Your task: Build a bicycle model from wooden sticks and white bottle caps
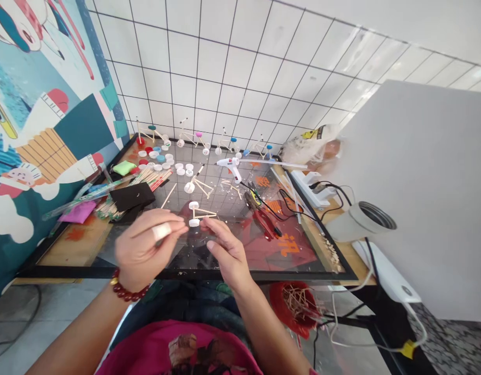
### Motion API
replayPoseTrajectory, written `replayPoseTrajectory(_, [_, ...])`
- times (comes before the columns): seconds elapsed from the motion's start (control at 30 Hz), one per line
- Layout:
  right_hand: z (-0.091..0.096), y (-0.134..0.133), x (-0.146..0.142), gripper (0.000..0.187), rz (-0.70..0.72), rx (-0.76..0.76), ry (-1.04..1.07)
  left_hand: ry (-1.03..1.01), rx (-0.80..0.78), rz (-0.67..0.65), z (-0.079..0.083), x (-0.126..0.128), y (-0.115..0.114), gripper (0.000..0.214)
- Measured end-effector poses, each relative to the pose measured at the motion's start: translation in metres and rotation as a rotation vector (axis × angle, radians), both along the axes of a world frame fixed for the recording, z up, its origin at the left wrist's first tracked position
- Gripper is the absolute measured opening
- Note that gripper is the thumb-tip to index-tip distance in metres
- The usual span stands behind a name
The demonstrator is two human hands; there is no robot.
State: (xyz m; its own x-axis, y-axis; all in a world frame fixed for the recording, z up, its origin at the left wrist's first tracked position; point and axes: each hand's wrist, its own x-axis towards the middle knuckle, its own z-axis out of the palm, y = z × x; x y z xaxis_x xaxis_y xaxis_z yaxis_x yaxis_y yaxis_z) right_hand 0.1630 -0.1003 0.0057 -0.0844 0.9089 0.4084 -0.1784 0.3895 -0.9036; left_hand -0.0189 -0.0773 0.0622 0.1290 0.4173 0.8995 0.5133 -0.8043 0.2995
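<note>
A small frame of wooden sticks (205,213) with white bottle caps (194,223) as wheels lies on the glass tabletop, just beyond my hands. My left hand (148,245), with a white wrap on one finger, hovers left of it, thumb and fingertips pinched together. What the pinch holds, if anything, is too small to see. At the frame's near side is my right hand (228,252), its thumb apart from its bent fingers and nothing visible between them. Whether its fingertips touch the near cap, I cannot tell. A similar stick frame with a cap (189,187) and dark-tipped stick lies beyond.
A white glue gun (230,165) lies behind, its cord running right past red-handled pliers (266,221). Loose caps (158,159), stick bundles (156,177) and a black pad (131,197) lie left. Finished-looking stick models (228,143) line the wall. A red bin (297,307) stands below.
</note>
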Motion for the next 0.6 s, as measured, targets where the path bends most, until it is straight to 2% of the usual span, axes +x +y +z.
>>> replayPoseTrajectory(0.13, [0.007, 0.002, 0.008, 0.029, -0.051, 0.030, -0.057, 0.041, -0.025, 0.153, 0.000, -0.047, -0.008, 0.025])
replayPoseTrajectory(0.2, [0.011, 0.005, 0.017, 0.018, -0.090, 0.029, -0.106, 0.107, 0.013, 0.197, -0.001, -0.075, -0.012, 0.023])
replayPoseTrajectory(0.27, [0.014, 0.010, 0.029, 0.007, -0.127, 0.033, -0.161, 0.155, -0.111, 0.241, -0.002, -0.100, -0.015, 0.016])
replayPoseTrajectory(0.33, [0.017, 0.015, 0.043, 0.019, -0.171, 0.022, -0.209, 0.088, -0.175, 0.295, -0.003, -0.114, -0.017, 0.013])
replayPoseTrajectory(0.4, [0.018, 0.021, 0.053, 0.033, -0.245, -0.023, -0.200, 0.025, -0.184, 0.351, -0.001, -0.116, -0.016, 0.011])
replayPoseTrajectory(0.47, [0.018, 0.027, 0.058, 0.042, -0.307, -0.083, -0.101, 0.054, -0.183, 0.312, 0.001, -0.104, -0.012, 0.012])
replayPoseTrajectory(0.53, [0.017, 0.032, 0.056, 0.050, -0.274, -0.148, 0.046, 0.141, -0.214, 0.213, 0.002, -0.084, -0.007, 0.014])
replayPoseTrajectory(0.6, [0.015, 0.036, 0.052, 0.058, -0.161, -0.217, 0.164, 0.205, -0.289, 0.126, 0.002, -0.063, 0.000, 0.014])
